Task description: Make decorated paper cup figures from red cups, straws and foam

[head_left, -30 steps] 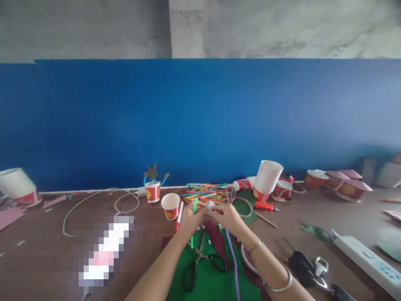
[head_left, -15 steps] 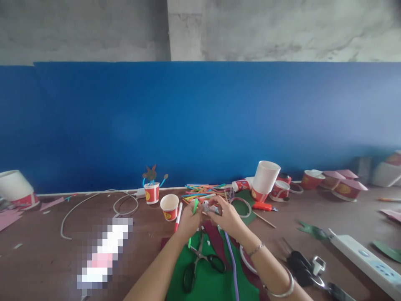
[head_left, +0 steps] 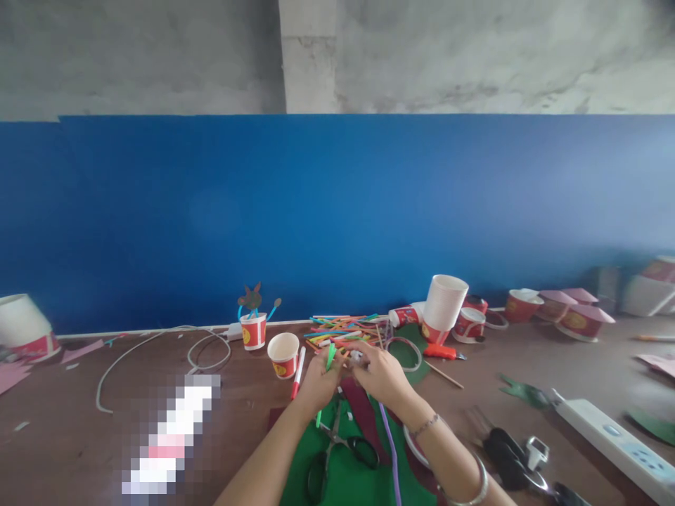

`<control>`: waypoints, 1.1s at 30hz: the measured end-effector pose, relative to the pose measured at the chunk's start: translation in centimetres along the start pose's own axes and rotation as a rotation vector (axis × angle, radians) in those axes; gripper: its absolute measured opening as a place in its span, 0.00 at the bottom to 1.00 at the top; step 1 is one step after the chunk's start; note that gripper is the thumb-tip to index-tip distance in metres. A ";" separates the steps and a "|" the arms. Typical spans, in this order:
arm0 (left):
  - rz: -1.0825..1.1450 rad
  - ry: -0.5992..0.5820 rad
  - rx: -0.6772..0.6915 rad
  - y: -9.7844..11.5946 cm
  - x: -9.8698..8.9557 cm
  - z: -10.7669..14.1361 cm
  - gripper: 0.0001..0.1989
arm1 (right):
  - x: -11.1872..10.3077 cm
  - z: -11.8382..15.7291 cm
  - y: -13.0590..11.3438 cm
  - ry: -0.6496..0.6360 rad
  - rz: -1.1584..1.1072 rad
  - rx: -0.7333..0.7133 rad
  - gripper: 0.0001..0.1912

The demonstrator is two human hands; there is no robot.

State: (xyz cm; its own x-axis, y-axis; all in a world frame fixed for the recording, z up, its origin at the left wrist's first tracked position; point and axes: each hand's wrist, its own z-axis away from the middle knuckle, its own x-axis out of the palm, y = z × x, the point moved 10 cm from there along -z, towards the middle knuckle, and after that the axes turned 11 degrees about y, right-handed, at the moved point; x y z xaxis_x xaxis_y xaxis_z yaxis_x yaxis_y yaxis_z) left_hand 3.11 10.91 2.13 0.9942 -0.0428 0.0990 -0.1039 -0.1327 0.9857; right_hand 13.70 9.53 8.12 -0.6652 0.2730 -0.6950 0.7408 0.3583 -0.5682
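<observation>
My left hand (head_left: 319, 383) is closed around a bright green strip (head_left: 330, 356), whose lower end shows below the palm. Close beside it, my right hand (head_left: 380, 371) pinches a small whitish, crinkled piece (head_left: 357, 357), partly covered by the fingers. Below both hands, black-handled scissors (head_left: 335, 439) lie partly open on green sheet material (head_left: 358, 485). A dark red piece (head_left: 363, 414) and a purple strip (head_left: 391, 450) rest by the scissors. Many coloured sticks (head_left: 337, 327) are heaped just beyond the fingers.
A paper cup (head_left: 283, 355) and a red-white marker (head_left: 298, 372) stand and lie left of the hands. Stacked cups (head_left: 446, 302), an orange cutter (head_left: 441, 351) and a wooden stick (head_left: 444, 374) are to the right. A power strip (head_left: 612, 436) lies farther right.
My right hand's fingers have closed in around the small whitish piece, and its back has turned more upward. My left hand keeps the green strip. The view has shifted slightly.
</observation>
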 end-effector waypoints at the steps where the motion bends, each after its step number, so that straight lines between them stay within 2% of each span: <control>1: 0.011 -0.005 0.002 0.1 0.0 0.0 0.19 | 0.0 0.0 0.2 0.001 -0.018 0.022 0.19; 4: 0.038 0.011 -0.021 0.4 -0.2 0.0 0.20 | 0.5 0.0 0.8 -0.047 -0.177 0.114 0.11; 6: 0.052 0.019 -0.089 0.3 -0.3 0.1 0.21 | 0.8 0.0 1.1 -0.068 -0.299 0.159 0.09; 8: 0.098 -0.001 -0.184 0.1 -0.1 0.4 0.21 | 0.5 -0.1 1.6 -0.035 -0.360 0.196 0.10; 12: 0.310 -0.118 -0.340 -0.2 1.1 1.1 0.18 | -0.7 -0.3 3.0 0.086 -0.376 0.274 0.11; 15: 0.395 -0.234 -0.413 -0.4 2.1 1.6 0.17 | -1.2 -0.4 3.2 0.123 -0.412 0.297 0.12; 20: 0.318 -0.285 -0.373 0.1 2.7 2.2 0.17 | -2.0 -0.5 2.3 0.164 -0.416 0.241 0.13; 25: 0.259 -0.387 -0.390 0.2 3.9 3.4 0.17 | -2.4 -0.5 3.0 0.210 -0.393 0.258 0.14; 30: 0.318 -0.337 -0.409 -0.6 3.5 2.8 0.17 | -2.1 -0.5 3.2 0.228 -0.640 0.347 0.17; 33: 0.297 -0.305 -0.399 -0.8 3.3 2.5 0.18 | -0.7 0.1 3.0 0.139 -0.812 0.477 0.20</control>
State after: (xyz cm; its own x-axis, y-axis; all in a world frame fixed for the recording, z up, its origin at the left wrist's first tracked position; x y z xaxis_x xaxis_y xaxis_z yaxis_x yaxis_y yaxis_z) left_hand 6.41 8.38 1.29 0.8644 -0.3127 0.3937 -0.2992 0.3095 0.9026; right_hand 16.37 10.37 6.84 -0.9759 0.2157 0.0321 -0.0125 0.0915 -0.9957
